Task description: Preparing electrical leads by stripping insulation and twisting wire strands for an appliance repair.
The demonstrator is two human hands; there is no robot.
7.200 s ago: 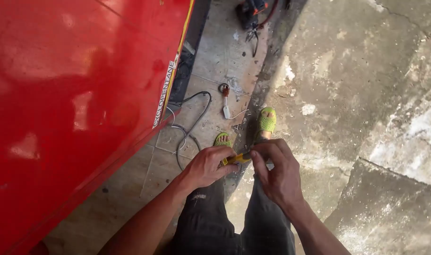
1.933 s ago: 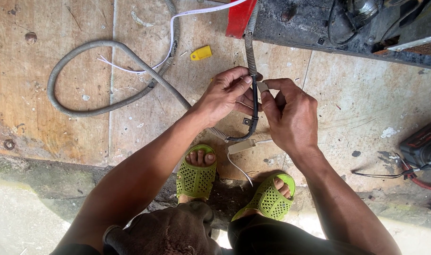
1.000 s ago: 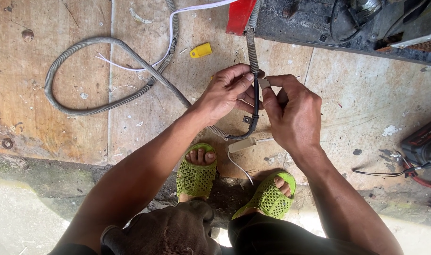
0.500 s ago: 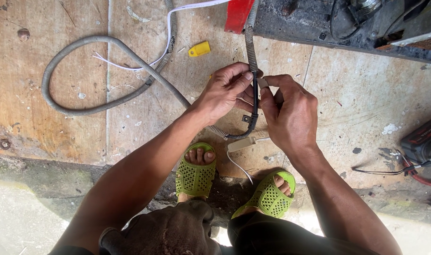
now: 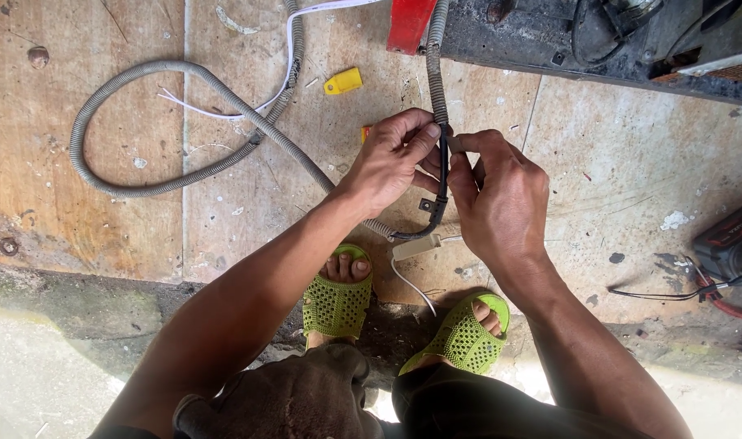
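Note:
My left hand [image 5: 395,161] and my right hand [image 5: 501,195] meet at the middle of the view. Both pinch a grey corrugated conduit [image 5: 434,61] that hangs down from the dark machine [image 5: 598,36] at the top. A black stretch of it [image 5: 443,175] runs between my fingers and bends left below them. The same grey conduit loops across the wooden boards [image 5: 119,114] at the left. A white cable [image 5: 416,245] lies just under my hands. My feet in green mesh sandals [image 5: 338,297] stand below.
A yellow tool [image 5: 343,80] lies on the boards above my left hand. A red panel [image 5: 410,23] hangs beside the conduit at the top. A red and black power tool [image 5: 733,248] with hoses sits at the right edge. Concrete floor [image 5: 631,179] spreads right.
Seven seconds ago I faced a red panel and held a small yellow thing. Over the last two seconds both hands stay on the conduit; only the fingers shift slightly.

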